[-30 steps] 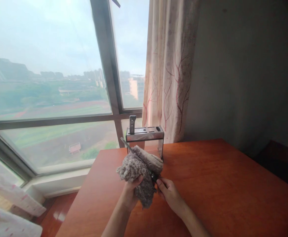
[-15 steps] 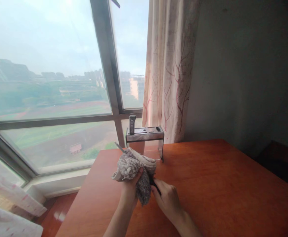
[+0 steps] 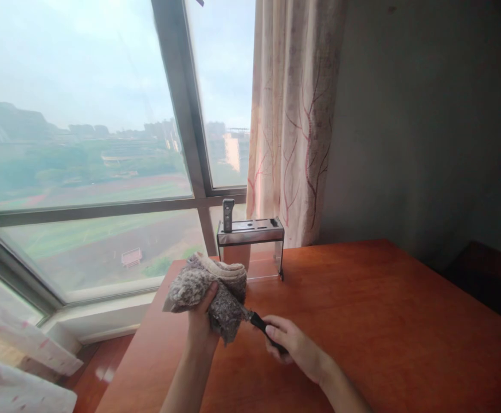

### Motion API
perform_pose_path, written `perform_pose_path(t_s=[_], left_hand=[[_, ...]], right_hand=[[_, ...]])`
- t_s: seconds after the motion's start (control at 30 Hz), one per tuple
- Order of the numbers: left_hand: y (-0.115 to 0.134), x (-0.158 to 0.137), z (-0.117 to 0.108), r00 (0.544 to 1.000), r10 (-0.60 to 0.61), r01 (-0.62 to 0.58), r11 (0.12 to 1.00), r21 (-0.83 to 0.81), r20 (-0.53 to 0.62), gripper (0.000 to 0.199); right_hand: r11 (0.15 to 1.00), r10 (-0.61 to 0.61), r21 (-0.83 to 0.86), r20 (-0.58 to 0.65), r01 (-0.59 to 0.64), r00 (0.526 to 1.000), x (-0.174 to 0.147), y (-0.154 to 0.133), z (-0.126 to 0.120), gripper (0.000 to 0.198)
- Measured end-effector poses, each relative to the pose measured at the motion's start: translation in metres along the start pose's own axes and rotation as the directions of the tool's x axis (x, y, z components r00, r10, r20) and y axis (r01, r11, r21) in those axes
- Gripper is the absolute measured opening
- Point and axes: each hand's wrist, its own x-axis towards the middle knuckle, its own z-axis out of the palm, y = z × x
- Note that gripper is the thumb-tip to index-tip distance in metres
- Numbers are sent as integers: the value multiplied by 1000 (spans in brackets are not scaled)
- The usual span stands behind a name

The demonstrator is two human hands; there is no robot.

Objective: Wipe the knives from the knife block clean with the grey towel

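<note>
My left hand [image 3: 205, 312] is closed round a bunched grey-and-beige fluffy cloth [image 3: 229, 307], thumb across its front. The cloth wraps the blade of a knife, so only a short bit of metal near the handle shows. My right hand [image 3: 287, 338] grips the black handle of the knife [image 3: 261, 324], to the right of the cloth. Both hands are held above the front part of the table. Behind them stands a knife holder [image 3: 250, 232] with a metal top and clear sides; another knife's grey handle [image 3: 228, 216] sticks up from its left end.
The reddish-brown wooden table [image 3: 362, 321] spreads to the right of the hands. Its left edge runs beside a large window [image 3: 82, 206]. A patterned curtain [image 3: 293, 126] hangs behind the knife holder, next to a dark wall [image 3: 414, 126].
My left hand has moved left with the cloth. The knife has slid further out toward the right, showing more handle, and its tip no longer pokes out of the cloth's far side.
</note>
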Motion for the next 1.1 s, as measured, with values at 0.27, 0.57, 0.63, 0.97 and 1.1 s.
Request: perform_pose_path(t_s=[0.27, 0.57, 0.63, 0.97, 1.1], left_hand=[[-3, 1, 4, 999, -22, 20, 999, -39, -45, 29], [-14, -7, 6, 981, -193, 193, 979, -63, 13, 26], [-20, -7, 6, 981, -193, 194, 980, -53, 14, 30], [-33, -9, -3, 960, -220, 194, 968, 158, 173, 36], [-36, -11, -1, 981, -147, 122, 974, 192, 123, 44]], right_hand=[[726, -486, -613, -139, 310, 863, 4, 5, 1, 31], [502, -656, -826, -170, 257, 735, 5, 15, -5, 33], [518, -665, -811, -183, 270, 724, 5, 14, -5, 32], [986, -153, -106, -329, 125, 932, 7, 7, -11, 56], [995, -84, 36, -244, 96, 966, 6, 4, -8, 58]])
